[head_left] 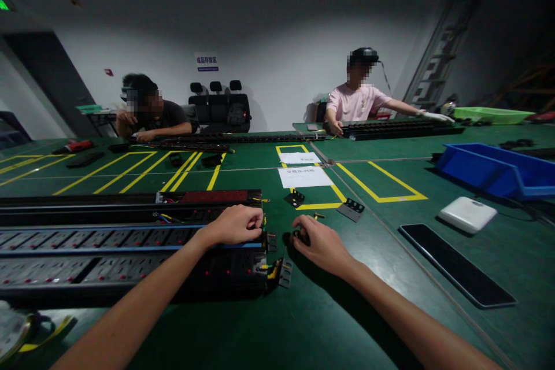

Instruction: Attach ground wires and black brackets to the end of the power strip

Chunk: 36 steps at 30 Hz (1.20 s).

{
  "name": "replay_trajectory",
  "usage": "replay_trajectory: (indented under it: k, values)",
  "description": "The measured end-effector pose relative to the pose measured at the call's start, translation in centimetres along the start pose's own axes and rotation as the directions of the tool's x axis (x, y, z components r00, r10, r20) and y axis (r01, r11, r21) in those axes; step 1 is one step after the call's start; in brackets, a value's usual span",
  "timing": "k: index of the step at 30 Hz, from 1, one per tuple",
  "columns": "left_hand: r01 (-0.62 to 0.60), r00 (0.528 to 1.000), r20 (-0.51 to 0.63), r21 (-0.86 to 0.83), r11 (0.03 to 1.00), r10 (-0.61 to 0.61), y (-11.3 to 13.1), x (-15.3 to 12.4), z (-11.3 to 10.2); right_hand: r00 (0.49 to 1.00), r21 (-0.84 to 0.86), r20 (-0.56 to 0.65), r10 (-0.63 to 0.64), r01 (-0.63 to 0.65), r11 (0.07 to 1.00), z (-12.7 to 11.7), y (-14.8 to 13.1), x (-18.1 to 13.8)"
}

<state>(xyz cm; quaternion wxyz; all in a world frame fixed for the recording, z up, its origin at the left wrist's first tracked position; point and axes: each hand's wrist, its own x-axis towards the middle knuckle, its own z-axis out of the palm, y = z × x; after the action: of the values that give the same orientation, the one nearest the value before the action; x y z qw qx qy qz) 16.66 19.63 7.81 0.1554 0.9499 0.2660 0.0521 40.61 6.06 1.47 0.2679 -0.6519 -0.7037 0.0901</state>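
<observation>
My left hand is closed and rests at the right end of the long power strips; whatever is inside its fingers is hidden. Under it runs a power strip with blue edges, and nearer me lies a black power strip with red dots. Wires and a small grey end plate stick out at the near strip's end. Just right of the strips, my right hand has its fingers curled around a small black part, low over the green table. Two dark end plates, one and another, lie beyond it.
A phone, a white box and a blue bin stand on the right. Paper sheets lie ahead on yellow-taped table. A tape roll is near left. Two people sit across.
</observation>
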Motion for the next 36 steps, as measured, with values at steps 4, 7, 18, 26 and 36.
replay_trajectory:
  k: [4, 7, 18, 26, 36]
  values:
    - [-0.003, 1.000, -0.002, 0.000, 1.000, 0.003, 0.04, -0.03, -0.03, 1.000, -0.009, 0.005, 0.007, -0.007, 1.000, 0.03, 0.10, 0.00]
    - [-0.003, 1.000, -0.001, 0.002, 1.000, 0.003, 0.12, -0.06, -0.08, 1.000, -0.020, 0.027, -0.010, 0.011, 1.000, 0.08, 0.14, -0.01]
    - [0.006, 1.000, 0.006, 0.006, 1.000, -0.006, 0.31, -0.07, -0.17, 0.998, -0.058, 0.052, -0.046, 0.049, 0.997, 0.10, 0.32, 0.04]
    - [0.014, 1.000, 0.012, 0.001, 1.000, -0.014, 0.42, -0.09, -0.15, 0.996, -0.074, 0.064, -0.064, 0.068, 0.995, 0.28, 0.48, 0.12]
    - [0.012, 1.000, 0.008, -0.006, 1.000, -0.012, 0.33, -0.09, -0.07, 0.995, -0.038, 0.078, -0.066, 0.069, 0.997, 0.13, 0.88, -0.04]
